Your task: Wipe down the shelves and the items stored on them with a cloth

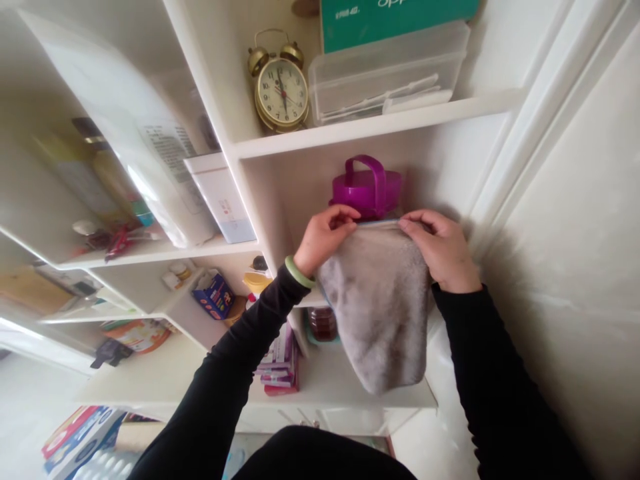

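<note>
The grey cloth (383, 307) hangs right of centre in the frame, its top edge between your two hands. Your left hand (325, 237) has its grip closed, thumb and fingers pinching the left end of that edge; your right hand (446, 250) pinches the right end likewise. Just above the cloth is the purple tub (356, 193); the clock (282, 93) stands at upper centre.

Grey cloth (383, 307), purple container (361, 192)

The cloth had mottled shading and a thin blue edge (378, 221); the shelving (350, 131) was white, the clock (283, 93) brass-coloured with a cream dial (273, 103), the box (395, 25) teal, the bracelet (299, 273) pale green, the sleeves (225, 353) black
</note>
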